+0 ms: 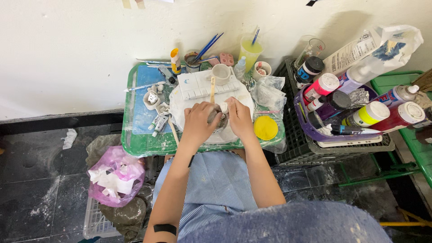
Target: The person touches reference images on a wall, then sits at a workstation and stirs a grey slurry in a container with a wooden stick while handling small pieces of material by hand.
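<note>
Centre of frame: the left hand [198,122] and right hand [240,118] curled their fingers around a small grey clay piece [218,118] over a white round board [207,135]. Above it lay a white palette [198,85]; at upper centre stood a yellow-green cup [249,50].

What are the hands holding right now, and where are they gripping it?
Both hands cup a small grey clay piece over the white round board: left hand around its left side, right hand pinching its top right.
</note>
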